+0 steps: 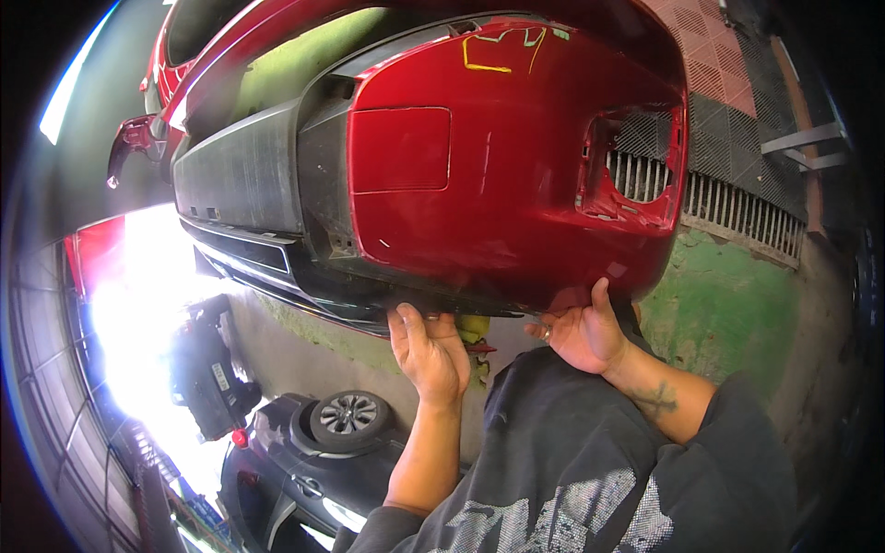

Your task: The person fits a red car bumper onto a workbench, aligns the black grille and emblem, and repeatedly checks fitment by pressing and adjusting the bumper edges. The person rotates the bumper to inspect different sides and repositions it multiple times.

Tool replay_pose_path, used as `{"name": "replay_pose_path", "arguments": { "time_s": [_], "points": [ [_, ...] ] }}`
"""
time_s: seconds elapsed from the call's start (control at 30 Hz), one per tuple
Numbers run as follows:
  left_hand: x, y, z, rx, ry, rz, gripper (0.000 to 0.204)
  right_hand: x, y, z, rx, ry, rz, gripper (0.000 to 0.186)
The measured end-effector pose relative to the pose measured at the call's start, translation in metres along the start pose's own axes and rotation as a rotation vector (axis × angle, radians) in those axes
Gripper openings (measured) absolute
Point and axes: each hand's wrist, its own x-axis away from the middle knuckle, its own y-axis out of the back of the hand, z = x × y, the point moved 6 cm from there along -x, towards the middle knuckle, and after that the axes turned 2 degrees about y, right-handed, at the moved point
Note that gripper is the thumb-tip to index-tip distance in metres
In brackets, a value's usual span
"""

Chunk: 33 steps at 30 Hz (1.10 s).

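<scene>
A large red car bumper point(525, 175) with dark plastic trim point(240, 166) spans the area in front of me, its near edge facing my body. At the dark near edge, my left hand point(430, 355) holds the bumper with palm turned up, its fingertips partly hidden by the edge. Further right, my right hand point(588, 334) holds the same edge from below. Its thumb rises against the red surface, and some fingers are hidden underneath. A ring shows on one finger. Yellow lines mark the far part of the red skin, and a square cutout lies near its right end.
A dark car with an alloy wheel point(350, 415) stands at the lower left, and another dark vehicle point(214, 369) is beyond it. More red bodywork point(175, 55) rises at the far left. A floor grate point(742, 217) and a metal stand leg point(802, 138) are at right.
</scene>
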Motion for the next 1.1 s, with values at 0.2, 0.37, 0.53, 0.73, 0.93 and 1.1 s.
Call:
{"name": "replay_pose_path", "arguments": {
  "time_s": [0.2, 0.37, 0.53, 0.73, 0.93, 1.1],
  "points": [
    [-0.002, -0.003, 0.004, -0.115, -0.094, -0.149, 0.03, 0.003, 0.002, 0.001, -0.055, -0.057, 0.19, 0.074],
    [-0.002, -0.012, 0.001, -0.097, -0.074, -0.142, 0.027, 0.007, -0.001, 0.004, -0.059, -0.11, 0.21, 0.073],
    [-0.008, -0.012, 0.0, -0.046, -0.047, -0.206, 0.023, 0.01, -0.028, 0.008, -0.021, -0.137, 0.206, 0.06],
    [-0.004, -0.011, -0.005, -0.026, -0.06, -0.083, 0.024, 0.008, -0.017, 0.006, 0.016, -0.181, 0.091, 0.024],
    [0.016, -0.007, 0.026, -0.164, 0.171, -0.04, 0.031, 0.006, -0.027, 0.012, 0.02, -0.153, 0.041, 0.03],
    [0.03, 0.002, 0.044, -0.383, 0.235, 0.075, 0.032, 0.007, -0.027, 0.009, 0.099, -0.101, 0.05, 0.036]
  ]
}}
